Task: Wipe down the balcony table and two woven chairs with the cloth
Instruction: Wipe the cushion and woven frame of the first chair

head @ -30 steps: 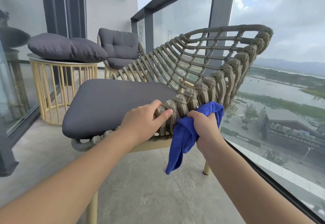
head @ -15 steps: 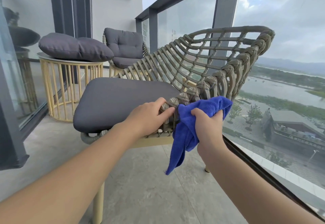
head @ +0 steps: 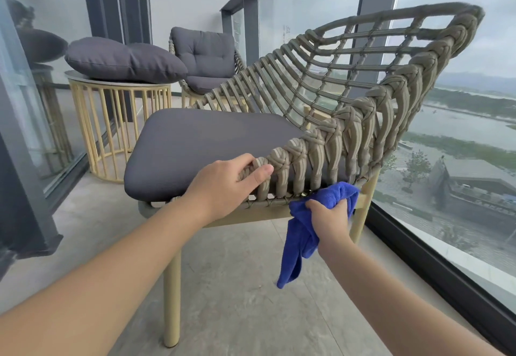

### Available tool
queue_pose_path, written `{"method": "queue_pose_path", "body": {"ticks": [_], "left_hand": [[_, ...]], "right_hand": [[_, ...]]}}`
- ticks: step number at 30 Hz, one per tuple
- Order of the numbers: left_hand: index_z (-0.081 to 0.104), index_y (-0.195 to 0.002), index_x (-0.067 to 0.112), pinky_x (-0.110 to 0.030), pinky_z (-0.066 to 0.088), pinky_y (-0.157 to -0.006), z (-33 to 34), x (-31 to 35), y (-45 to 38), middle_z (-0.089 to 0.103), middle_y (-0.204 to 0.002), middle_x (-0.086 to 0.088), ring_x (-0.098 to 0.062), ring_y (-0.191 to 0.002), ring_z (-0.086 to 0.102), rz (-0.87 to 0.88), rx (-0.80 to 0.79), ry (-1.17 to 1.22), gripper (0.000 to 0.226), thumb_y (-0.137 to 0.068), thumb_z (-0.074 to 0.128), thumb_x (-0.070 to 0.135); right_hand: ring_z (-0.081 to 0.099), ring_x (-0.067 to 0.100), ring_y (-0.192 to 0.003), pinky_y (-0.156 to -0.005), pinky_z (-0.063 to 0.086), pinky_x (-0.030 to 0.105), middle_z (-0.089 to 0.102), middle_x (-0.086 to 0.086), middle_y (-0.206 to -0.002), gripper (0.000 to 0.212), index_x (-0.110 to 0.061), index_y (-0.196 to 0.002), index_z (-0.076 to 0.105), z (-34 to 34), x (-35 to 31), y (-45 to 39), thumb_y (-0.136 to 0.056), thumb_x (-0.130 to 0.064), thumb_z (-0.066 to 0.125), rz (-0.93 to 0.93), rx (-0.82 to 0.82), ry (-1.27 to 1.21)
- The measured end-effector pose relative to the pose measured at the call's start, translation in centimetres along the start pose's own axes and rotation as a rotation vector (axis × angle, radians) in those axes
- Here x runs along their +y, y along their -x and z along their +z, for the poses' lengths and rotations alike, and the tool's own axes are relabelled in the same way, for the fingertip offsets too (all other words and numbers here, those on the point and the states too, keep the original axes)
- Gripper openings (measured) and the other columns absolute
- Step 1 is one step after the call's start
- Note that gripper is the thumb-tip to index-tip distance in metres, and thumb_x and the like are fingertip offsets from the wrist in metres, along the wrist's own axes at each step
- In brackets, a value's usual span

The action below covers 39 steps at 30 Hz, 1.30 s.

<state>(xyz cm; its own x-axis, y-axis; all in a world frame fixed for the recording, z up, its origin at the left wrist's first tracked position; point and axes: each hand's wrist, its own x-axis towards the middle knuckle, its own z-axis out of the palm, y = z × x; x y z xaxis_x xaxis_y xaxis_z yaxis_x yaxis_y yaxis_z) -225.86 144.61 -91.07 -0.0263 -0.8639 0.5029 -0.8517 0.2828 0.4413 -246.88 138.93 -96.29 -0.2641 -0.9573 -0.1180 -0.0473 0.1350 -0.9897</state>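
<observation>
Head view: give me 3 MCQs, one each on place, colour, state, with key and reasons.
1. Where does the loose grey cushion lie?
A. on the round slatted yellow table
B. on the floor
C. on the near chair's seat

2. What colour is the cloth?
A. white
B. blue
C. green

3. What is the left hand doing?
A. hanging idle
B. holding the cloth
C. gripping the near woven chair's rope edge

Key: A, the loose grey cushion rests atop the table; B, the cloth in the right hand is blue; C, the left hand curls round the near woven chair.
</observation>
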Motion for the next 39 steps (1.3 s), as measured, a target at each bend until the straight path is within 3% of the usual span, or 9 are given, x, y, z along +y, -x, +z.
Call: {"method": "queue_pose_path", "body": {"ticks": [5,8,14,20,23,29,39], "left_hand": [[0.047,-0.077,0.025,-0.038,0.049,-0.058,1.0,-1.0,-0.3,0.05,-0.053,-0.001,-0.011,-0.054,0.054,0.055,0.103,-0.013,0.055,-0.097,0.033,0.074],[0.048,-0.077,0.026,-0.037,0.05,-0.058,1.2,-1.3,-0.4,0.053,-0.054,-0.001,-0.012,-0.055,0.055,0.066,0.11,-0.02,0.057,-0.096,0.03,0.077],[0.05,-0.079,0.022,-0.036,0.048,-0.057,1.1,-1.2,-0.1,0.048,-0.051,0.002,-0.01,-0.053,0.052,0.07,0.118,-0.026,0.059,-0.096,0.031,0.075],[0.049,-0.08,0.027,-0.035,0.046,-0.058,0.9,-1.0,0.0,0.051,-0.055,0.007,-0.01,-0.061,0.056,0.044,0.078,0.006,0.053,-0.096,0.032,0.075],[0.051,-0.084,0.028,-0.037,0.049,-0.064,0.8,-0.8,0.0,0.058,-0.06,0.008,-0.012,-0.068,0.06,0.01,0.048,0.014,0.057,-0.093,0.029,0.08],[0.051,-0.085,0.026,-0.037,0.051,-0.068,0.6,-0.5,-0.2,0.061,-0.064,0.005,-0.015,-0.073,0.062,-0.055,0.005,-0.003,0.065,-0.087,0.026,0.087],[0.049,-0.079,0.022,-0.039,0.051,-0.067,0.3,0.3,0.2,0.06,-0.062,0.004,-0.019,-0.068,0.061,-0.112,-0.02,0.028,0.058,-0.097,0.033,0.075]], "right_hand": [[0.054,0.032,-0.113,-0.104,0.046,0.049,0.051,0.012,-0.133,0.066,-0.009,-0.143,0.035,2.6,0.1,-0.2,-0.089,-0.019,0.072,0.028,0.035,-0.01],[0.053,0.032,-0.119,-0.108,0.044,0.051,0.049,0.01,-0.137,0.071,-0.01,-0.146,0.032,3.0,0.4,-0.3,-0.089,-0.022,0.073,0.043,0.026,0.013],[0.061,0.031,-0.108,-0.103,0.05,0.053,0.058,0.008,-0.124,0.065,-0.018,-0.137,0.037,2.9,-0.3,0.3,-0.085,-0.03,0.075,0.086,-0.018,-0.013],[0.066,0.031,-0.102,-0.098,0.054,0.054,0.063,0.011,-0.104,0.035,-0.02,-0.102,0.045,3.0,-1.7,2.4,-0.084,-0.029,0.074,0.063,-0.073,-0.049],[0.066,0.031,-0.102,-0.098,0.054,0.054,0.064,0.011,-0.108,0.042,-0.019,-0.11,0.047,2.9,-3.4,3.8,-0.08,-0.031,0.074,0.034,-0.097,-0.096],[0.07,0.028,-0.098,-0.094,0.058,0.051,0.063,0.006,-0.099,0.036,-0.019,-0.111,0.049,1.7,-6.0,6.3,-0.086,-0.024,0.074,-0.089,-0.157,-0.138],[0.066,0.025,-0.084,-0.09,0.06,0.054,0.061,0.006,-0.095,0.039,-0.017,-0.109,0.051,0.7,-8.1,9.5,-0.078,-0.02,0.074,-0.188,-0.22,-0.224]]}}
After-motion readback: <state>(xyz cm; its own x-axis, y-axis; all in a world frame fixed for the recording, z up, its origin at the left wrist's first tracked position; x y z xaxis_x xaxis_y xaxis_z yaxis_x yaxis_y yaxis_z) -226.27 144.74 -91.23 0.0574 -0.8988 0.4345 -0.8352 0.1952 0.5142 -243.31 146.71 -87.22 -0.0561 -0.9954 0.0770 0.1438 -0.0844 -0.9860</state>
